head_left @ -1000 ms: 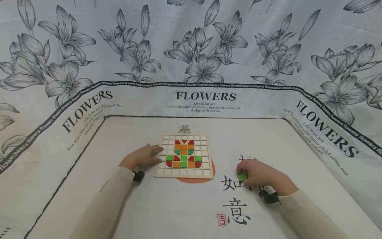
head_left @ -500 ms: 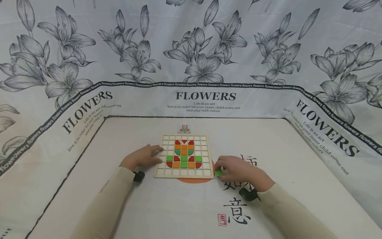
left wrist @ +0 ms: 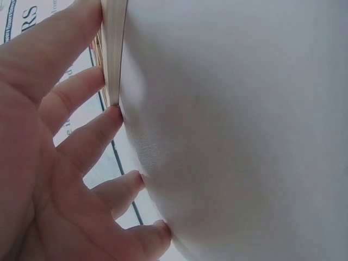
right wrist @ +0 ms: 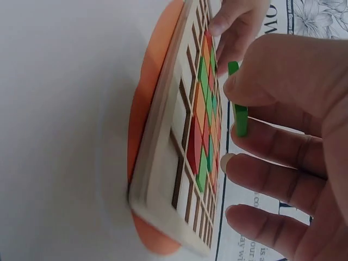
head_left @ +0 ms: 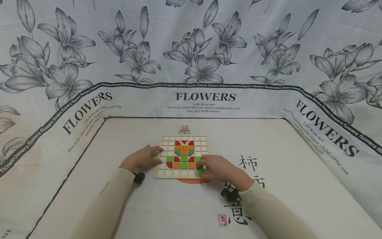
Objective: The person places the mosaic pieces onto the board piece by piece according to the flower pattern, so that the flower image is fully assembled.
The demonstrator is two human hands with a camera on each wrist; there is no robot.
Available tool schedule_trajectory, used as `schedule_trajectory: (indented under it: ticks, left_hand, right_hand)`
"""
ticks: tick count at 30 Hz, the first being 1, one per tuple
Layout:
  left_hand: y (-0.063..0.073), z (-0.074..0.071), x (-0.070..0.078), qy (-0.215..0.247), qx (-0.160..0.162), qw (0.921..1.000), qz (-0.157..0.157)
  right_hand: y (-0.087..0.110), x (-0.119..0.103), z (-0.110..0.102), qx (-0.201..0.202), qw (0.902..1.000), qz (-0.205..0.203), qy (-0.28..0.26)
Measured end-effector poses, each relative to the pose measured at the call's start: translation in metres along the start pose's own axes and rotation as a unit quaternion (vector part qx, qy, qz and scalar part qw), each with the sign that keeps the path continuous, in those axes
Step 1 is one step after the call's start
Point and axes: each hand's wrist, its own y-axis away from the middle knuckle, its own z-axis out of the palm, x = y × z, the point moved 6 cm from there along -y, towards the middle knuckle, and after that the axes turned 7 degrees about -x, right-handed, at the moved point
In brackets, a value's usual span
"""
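A wooden grid board (head_left: pixel 160 172) lies on the cloth, with red, orange and green tiles (head_left: pixel 184 153) set in its cells as a tulip-like pattern. At its left edge rests my left hand (head_left: pixel 140 158); in the left wrist view its spread fingers touch the board's side and the cloth. My right hand (head_left: pixel 220 168) is over the board's lower right part, pinching a green tile (right wrist: pixel 240 117) between thumb and fingers. In the right wrist view that tile stands above the grid, apart from the set tiles. The hand covers some right-hand cells in the head view.
A small pattern card (head_left: pixel 184 129) lies just beyond the board's far edge. The white cloth carries an orange printed shape (head_left: pixel 192 181) under the board and black characters (head_left: pixel 248 162) to the right. Behind rises a flower-printed curtain (head_left: pixel 206 66).
My right hand has moved left with the green tile, from the cloth at the right to over the board's lower right. My left hand has stayed at the board's left edge.
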Motion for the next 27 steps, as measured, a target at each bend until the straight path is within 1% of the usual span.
schedule_trajectory:
  ticks: [7,12,16,21,27]
  left_hand:
    - [0.000,-0.001,0.000,-0.006,0.001,1.0000,0.003]
    - [-0.002,0.000,-0.001,-0.005,0.001,1.0000,0.002]
    - [-0.002,0.000,-0.002,-0.007,0.000,1.0000,0.000]
    - [-0.001,-0.001,-0.001,-0.010,0.001,1.0000,-0.001]
    - [0.002,-0.002,0.001,-0.008,0.001,1.0000,-0.001]
  right_hand:
    - [-0.014,-0.015,0.004,0.014,0.9990,-0.024,0.034]
    - [-0.022,-0.025,0.007,0.014,0.9984,-0.042,0.036]
    - [-0.028,-0.031,0.009,0.016,0.9970,-0.052,0.056]
    - [-0.035,-0.034,0.011,0.012,0.9972,-0.042,0.060]
    - [-0.040,-0.039,0.017,-0.012,0.9980,-0.021,0.058]
